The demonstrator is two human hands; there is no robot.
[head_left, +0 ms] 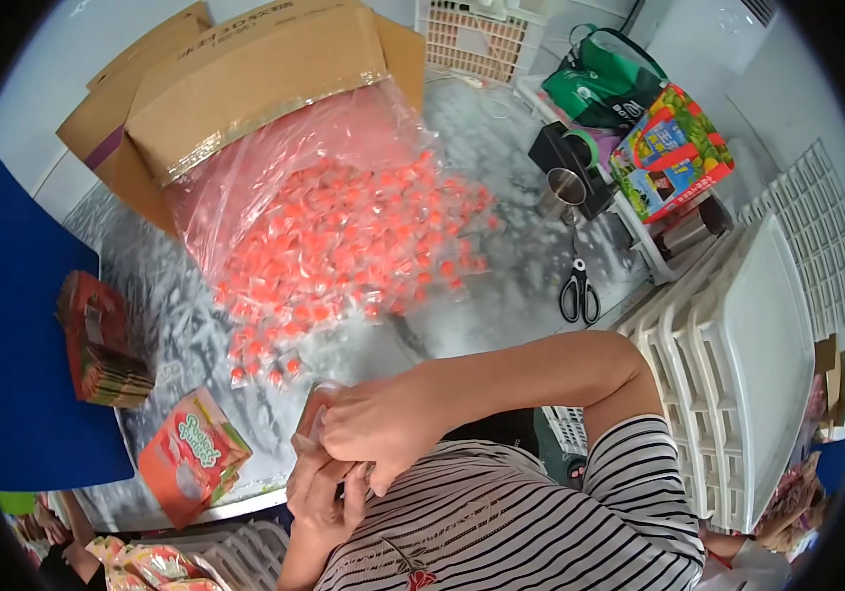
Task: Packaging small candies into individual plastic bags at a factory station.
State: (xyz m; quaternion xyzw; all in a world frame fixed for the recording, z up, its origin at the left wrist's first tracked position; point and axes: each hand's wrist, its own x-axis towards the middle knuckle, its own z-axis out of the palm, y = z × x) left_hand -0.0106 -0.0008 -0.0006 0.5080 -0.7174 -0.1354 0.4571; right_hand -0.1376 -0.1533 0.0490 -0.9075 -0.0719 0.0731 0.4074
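Grip: both hands are closed together around a small flat red printed pouch (316, 412), low in the middle of the frame, close against the striped shirt (521, 522). The right hand (383, 426) lies on top with its fingers curled over the pouch's upper edge; the left hand (322, 492) cups it from below.
Pouch: mostly hidden, only a red corner shows between the fingers. It looks like thin film or paper, so I judge it light, limp and easily creased; the surface seems glossy and may slip. Pinching it at the edges or the mouth would suit it better than squeezing the middle.
Nearest things: a second red-and-green printed pouch (191, 455) lies flat on the table at lower left, just beside the hands, and a stack of the same flat pouches (99, 345) stands at the left edge.
Sweets: a heap of small orange-red wrapped pieces inside a clear plastic bag (344, 236) spills across the marbled grey tabletop (501, 286) from an open brown cardboard box (245, 74) in the upper left. Loose and small, they would likely scatter and roll.
Further out: black-handled scissors (578, 293) right of centre, a metal cup (565, 185) and a colourful printed carton (674, 153) at upper right, stacked white plastic trays (747, 364) down the right side.
In the way: nothing lies between the hands and the heap; the bag's loose film is the only snag I can see.
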